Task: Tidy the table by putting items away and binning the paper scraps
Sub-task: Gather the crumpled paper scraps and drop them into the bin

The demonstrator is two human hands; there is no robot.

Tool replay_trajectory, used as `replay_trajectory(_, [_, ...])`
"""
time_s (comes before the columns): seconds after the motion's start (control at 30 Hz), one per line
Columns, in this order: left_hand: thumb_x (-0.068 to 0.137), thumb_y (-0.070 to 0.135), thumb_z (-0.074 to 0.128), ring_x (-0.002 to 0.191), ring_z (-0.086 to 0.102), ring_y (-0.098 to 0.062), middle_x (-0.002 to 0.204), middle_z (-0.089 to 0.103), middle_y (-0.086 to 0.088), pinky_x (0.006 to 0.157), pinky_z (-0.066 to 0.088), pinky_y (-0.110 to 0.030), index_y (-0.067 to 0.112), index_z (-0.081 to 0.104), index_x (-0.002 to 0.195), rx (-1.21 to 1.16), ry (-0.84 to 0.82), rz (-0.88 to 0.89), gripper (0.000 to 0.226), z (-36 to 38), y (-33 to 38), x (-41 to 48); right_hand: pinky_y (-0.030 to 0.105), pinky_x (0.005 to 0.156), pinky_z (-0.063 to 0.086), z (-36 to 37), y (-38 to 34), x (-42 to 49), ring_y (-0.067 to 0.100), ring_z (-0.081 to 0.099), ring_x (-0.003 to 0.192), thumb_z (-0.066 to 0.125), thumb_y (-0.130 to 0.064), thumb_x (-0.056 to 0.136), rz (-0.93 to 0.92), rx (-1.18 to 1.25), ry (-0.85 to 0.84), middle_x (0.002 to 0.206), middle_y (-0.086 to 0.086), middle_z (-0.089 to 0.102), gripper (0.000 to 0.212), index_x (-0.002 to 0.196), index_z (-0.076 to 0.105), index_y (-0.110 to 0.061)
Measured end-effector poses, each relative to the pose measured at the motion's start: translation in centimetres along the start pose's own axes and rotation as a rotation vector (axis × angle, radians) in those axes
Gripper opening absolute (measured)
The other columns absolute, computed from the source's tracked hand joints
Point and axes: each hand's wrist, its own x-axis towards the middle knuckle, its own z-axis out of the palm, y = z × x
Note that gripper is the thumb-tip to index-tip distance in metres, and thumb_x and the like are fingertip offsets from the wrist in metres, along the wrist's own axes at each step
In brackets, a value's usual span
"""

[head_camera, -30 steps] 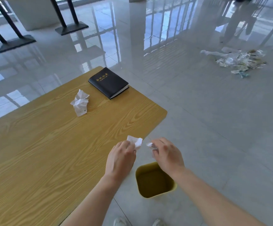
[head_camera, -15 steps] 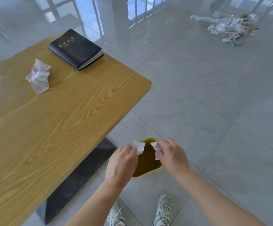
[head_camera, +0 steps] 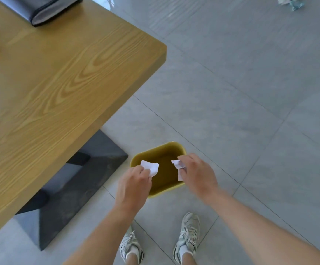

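Observation:
My left hand (head_camera: pixel 133 185) pinches a white paper scrap (head_camera: pixel 151 167) over the left side of a small yellow bin (head_camera: pixel 156 149) on the floor. Over the bin's right side, my right hand (head_camera: pixel 197 174) pinches a second white paper scrap (head_camera: pixel 178 166). Both scraps hang above the bin's dark opening. The black notebook (head_camera: pixel 38 7) lies on the wooden table (head_camera: pixel 59 73) at the top left, partly cut off by the frame. The crumpled paper seen earlier on the table is out of view.
The table's dark metal base (head_camera: pixel 75 188) stands on the grey tile floor just left of the bin. My two shoes (head_camera: pixel 187 236) are below the bin. Scattered litter (head_camera: pixel 291 2) lies on the floor at the far top right.
My view has tilted down and both hands have dropped from table-edge height to just above the bin, each still holding its scrap. The crumpled paper on the table has left the frame.

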Motion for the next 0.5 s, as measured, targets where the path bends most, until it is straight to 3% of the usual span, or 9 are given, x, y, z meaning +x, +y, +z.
replay_trajectory(0.13, [0.091,0.017,0.064,0.069,0.058,-0.016,0.085,0.067,-0.002,0.058,0.055,-0.032,0.013,0.073,0.094,-0.117,0.017,-0.077,0.010,3.0,-0.3,1.5,0.033,0.071,0.047,3.3,1.4,1.8,0.026,0.060,0.094,0.055,-0.018,0.091,0.049,0.029,-0.058,0.113,0.001,0.060,0.030,0.120,0.061,-0.021])
replay_trajectory(0.33, [0.082,0.015,0.076,0.060,0.056,-0.013,0.077,0.068,-0.002,0.050,0.052,-0.026,0.011,0.075,0.090,-0.102,-0.023,-0.048,0.009,7.3,-1.6,3.2,0.036,0.073,0.050,8.0,3.4,3.7,0.027,0.058,0.093,0.055,-0.018,0.091,0.114,0.054,-0.125,0.110,0.001,0.059,0.025,0.114,0.061,-0.020])
replay_trajectory(0.5, [0.091,0.016,0.065,0.062,0.051,-0.013,0.079,0.065,-0.001,0.050,0.037,-0.023,0.011,0.074,0.093,-0.109,0.010,-0.054,0.010,10.4,-2.8,5.0,0.035,0.071,0.049,11.1,4.6,5.0,0.028,0.058,0.091,0.053,-0.016,0.091,0.115,0.053,-0.153,0.109,0.002,0.058,0.023,0.113,0.061,-0.017])
